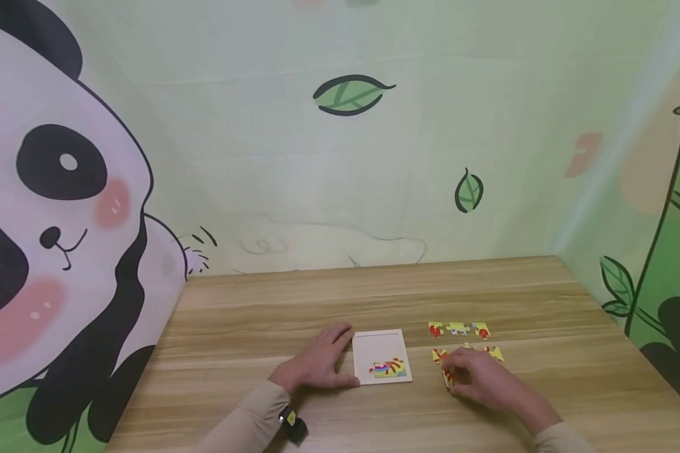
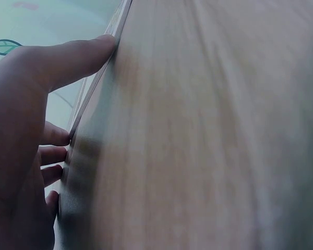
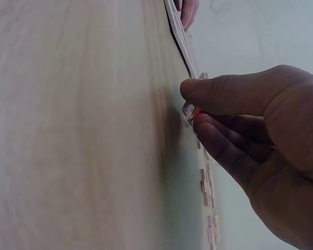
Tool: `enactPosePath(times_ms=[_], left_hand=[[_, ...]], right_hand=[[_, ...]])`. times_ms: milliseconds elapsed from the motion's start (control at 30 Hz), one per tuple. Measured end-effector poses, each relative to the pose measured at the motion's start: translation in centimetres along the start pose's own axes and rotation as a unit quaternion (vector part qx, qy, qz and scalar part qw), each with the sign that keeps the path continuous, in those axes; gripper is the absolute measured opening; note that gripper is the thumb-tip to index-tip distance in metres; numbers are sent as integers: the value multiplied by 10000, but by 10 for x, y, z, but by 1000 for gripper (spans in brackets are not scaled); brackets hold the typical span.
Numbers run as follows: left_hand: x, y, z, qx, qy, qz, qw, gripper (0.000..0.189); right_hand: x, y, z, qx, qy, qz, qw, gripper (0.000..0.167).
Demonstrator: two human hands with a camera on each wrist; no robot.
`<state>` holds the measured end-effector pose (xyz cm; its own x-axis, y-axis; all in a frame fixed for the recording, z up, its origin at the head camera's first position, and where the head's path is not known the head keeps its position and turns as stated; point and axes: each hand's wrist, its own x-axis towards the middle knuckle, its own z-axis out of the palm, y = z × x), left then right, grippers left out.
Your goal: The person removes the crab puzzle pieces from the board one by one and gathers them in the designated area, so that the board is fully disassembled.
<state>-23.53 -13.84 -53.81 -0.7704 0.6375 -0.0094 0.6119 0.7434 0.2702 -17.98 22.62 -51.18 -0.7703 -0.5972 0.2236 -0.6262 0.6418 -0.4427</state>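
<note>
A shallow white puzzle tray (image 1: 378,345) lies on the table, with joined red, yellow and blue pieces (image 1: 390,369) along its bottom, toward the right. At the tray's left edge rests my left hand (image 1: 319,360), thumb by the lower corner and fingertips by the upper one. To the right of the tray, my right hand (image 1: 483,379) pinches a puzzle piece (image 1: 448,378) between thumb and fingers. The right wrist view shows only slivers of this piece (image 3: 188,109) past the fingertips. Part of the nearer row of loose pieces is hidden behind the right hand.
A row of loose puzzle pieces (image 1: 458,328) lies right of the tray, and another loose piece (image 1: 439,356) belongs to a nearer row. The wood-grain table (image 1: 249,314) ends at a printed cloth backdrop (image 1: 260,157). A small black device (image 1: 294,428) is on the left wrist.
</note>
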Motion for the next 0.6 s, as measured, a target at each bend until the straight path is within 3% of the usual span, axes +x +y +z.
enactPosePath(times_ms=[600], left_hand=[[2,-2,3,45,16,16,10000,104]], right_hand=[[1,-1,2,-138,-131,332,9993,28]])
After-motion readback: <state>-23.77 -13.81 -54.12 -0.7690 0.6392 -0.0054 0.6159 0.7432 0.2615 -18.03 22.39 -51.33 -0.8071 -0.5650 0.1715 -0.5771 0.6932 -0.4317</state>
